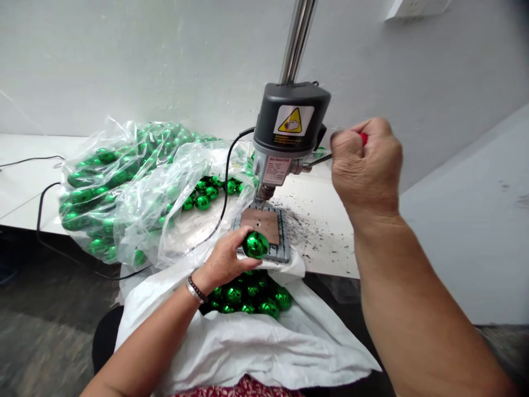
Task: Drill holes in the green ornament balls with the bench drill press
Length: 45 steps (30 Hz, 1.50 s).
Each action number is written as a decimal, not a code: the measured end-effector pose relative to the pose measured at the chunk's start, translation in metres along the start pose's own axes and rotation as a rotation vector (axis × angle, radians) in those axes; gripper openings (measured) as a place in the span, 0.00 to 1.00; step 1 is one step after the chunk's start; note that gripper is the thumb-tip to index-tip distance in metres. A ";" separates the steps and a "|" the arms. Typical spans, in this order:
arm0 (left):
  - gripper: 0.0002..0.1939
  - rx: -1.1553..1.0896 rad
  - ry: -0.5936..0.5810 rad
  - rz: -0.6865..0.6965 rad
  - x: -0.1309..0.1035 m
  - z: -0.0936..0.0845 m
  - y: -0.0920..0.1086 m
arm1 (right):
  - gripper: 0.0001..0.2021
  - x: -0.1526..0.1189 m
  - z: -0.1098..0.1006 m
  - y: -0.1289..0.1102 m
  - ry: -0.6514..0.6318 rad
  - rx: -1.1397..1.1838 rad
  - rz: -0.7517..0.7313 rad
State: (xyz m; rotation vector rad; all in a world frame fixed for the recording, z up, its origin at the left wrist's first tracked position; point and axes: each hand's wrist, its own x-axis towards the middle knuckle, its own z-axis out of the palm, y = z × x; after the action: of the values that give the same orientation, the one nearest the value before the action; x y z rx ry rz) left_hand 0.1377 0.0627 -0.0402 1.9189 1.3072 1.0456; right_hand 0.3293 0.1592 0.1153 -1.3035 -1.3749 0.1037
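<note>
A white table (318, 248) carries a small bench drill (285, 138), whose grey base plate (268, 234) lies just beyond the left hand (225, 259) and below the raised right hand (366, 165). Dark drilling dust (308, 220) is scattered on the tabletop beneath the right hand. To the left of the left hand a clear plastic bag (136, 193) of green balls rests on the table, with a black cable (225, 187) running past it.

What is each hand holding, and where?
Left hand pinches a green ball by its side. Right hand fists the drill's red-tipped lever.
</note>
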 end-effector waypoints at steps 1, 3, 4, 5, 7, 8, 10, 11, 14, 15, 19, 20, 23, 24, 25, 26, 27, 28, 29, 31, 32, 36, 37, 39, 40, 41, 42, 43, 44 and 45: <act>0.31 0.007 -0.045 0.006 -0.002 -0.002 -0.001 | 0.08 0.000 0.000 0.000 0.006 0.001 -0.009; 0.37 0.037 -0.078 -0.027 0.000 -0.009 -0.004 | 0.08 0.000 0.001 0.001 0.023 -0.004 -0.014; 0.36 0.064 -0.045 -0.075 0.003 -0.014 -0.007 | 0.08 0.000 0.001 0.002 0.030 -0.011 -0.008; 0.33 0.103 0.018 -0.141 0.009 -0.022 -0.011 | 0.08 0.000 0.001 0.003 0.034 -0.017 -0.010; 0.24 0.215 0.190 -0.291 0.027 -0.040 -0.026 | 0.06 0.000 0.002 0.006 0.038 -0.025 -0.040; 0.21 0.291 0.279 -0.357 0.038 -0.050 -0.035 | 0.06 0.000 0.001 0.008 0.040 -0.027 -0.065; 0.20 0.458 0.366 -0.494 0.061 -0.070 -0.056 | 0.05 0.000 0.001 0.012 0.035 -0.030 -0.112; 0.22 0.532 0.357 -0.565 0.071 -0.077 -0.066 | 0.06 0.000 0.001 0.013 0.033 -0.035 -0.121; 0.28 0.704 0.198 -0.603 0.094 -0.090 -0.088 | 0.07 -0.001 0.000 0.012 0.035 -0.042 -0.110; 0.29 0.757 0.122 -0.590 0.098 -0.091 -0.092 | 0.08 -0.001 0.000 0.011 0.041 -0.045 -0.103; 0.32 0.965 -0.111 -0.579 0.102 -0.090 -0.095 | 0.08 -0.003 -0.001 0.005 0.051 -0.048 -0.083; 0.31 1.001 -0.133 -0.579 0.100 -0.091 -0.093 | 0.09 -0.003 -0.001 0.003 0.052 -0.040 -0.078; 0.29 0.980 -0.107 -0.527 0.094 -0.093 -0.085 | 0.09 -0.004 -0.001 0.003 0.051 -0.013 -0.069; 0.29 0.918 -0.056 -0.497 0.090 -0.094 -0.080 | 0.09 -0.004 -0.001 0.004 0.050 -0.010 -0.079; 0.30 0.821 0.007 -0.465 0.087 -0.094 -0.074 | 0.08 -0.004 -0.001 0.006 0.047 -0.009 -0.096; 0.30 0.685 0.068 -0.435 0.083 -0.093 -0.068 | 0.08 -0.004 -0.001 0.008 0.044 -0.009 -0.114; 0.30 0.510 0.112 -0.415 0.079 -0.091 -0.061 | 0.07 -0.005 -0.001 0.010 0.041 -0.008 -0.133; 0.31 0.302 0.132 -0.407 0.075 -0.088 -0.054 | 0.07 -0.005 -0.001 0.012 0.040 -0.004 -0.146; 0.31 0.080 0.126 -0.411 0.071 -0.084 -0.047 | 0.06 -0.005 0.000 0.014 0.037 0.000 -0.152; 0.32 -0.312 0.072 -0.444 0.066 -0.071 -0.035 | 0.06 -0.005 0.000 0.017 0.033 0.011 -0.153; 0.33 -0.448 0.044 -0.475 0.065 -0.063 -0.031 | 0.06 -0.005 0.001 0.018 0.033 0.016 -0.151; 0.23 -0.602 -0.023 -0.615 0.071 -0.030 -0.023 | 0.07 -0.005 0.000 0.014 0.025 0.015 -0.132; 0.20 -0.585 -0.031 -0.637 0.074 -0.023 -0.023 | 0.07 -0.005 0.000 0.013 0.020 0.013 -0.119; 0.17 -0.519 -0.035 -0.648 0.080 -0.011 -0.024 | 0.08 -0.005 -0.001 0.011 0.009 0.017 -0.097; 0.17 -0.480 -0.034 -0.637 0.082 -0.007 -0.025 | 0.09 -0.005 -0.001 0.010 0.003 0.025 -0.094; 0.18 -0.445 -0.032 -0.619 0.084 -0.003 -0.026 | 0.09 -0.005 -0.001 0.009 -0.005 0.035 -0.097; 0.18 -0.415 -0.029 -0.596 0.086 0.000 -0.028 | 0.09 -0.005 -0.001 0.009 -0.011 0.044 -0.104; 0.19 -0.388 -0.027 -0.571 0.088 0.002 -0.029 | 0.10 -0.005 -0.001 0.009 -0.014 0.049 -0.109; 0.19 -0.361 -0.027 -0.548 0.089 0.004 -0.030 | 0.10 -0.005 -0.002 0.008 -0.017 0.047 -0.106; 0.20 -0.331 -0.029 -0.532 0.090 0.005 -0.030 | 0.10 -0.005 -0.002 0.007 -0.019 0.041 -0.096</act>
State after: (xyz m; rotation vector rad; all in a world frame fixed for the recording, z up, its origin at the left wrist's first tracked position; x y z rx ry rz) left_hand 0.1467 0.1575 -0.0421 1.2417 1.4164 0.8835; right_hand 0.3336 0.1570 0.1076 -1.2030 -1.4418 0.0787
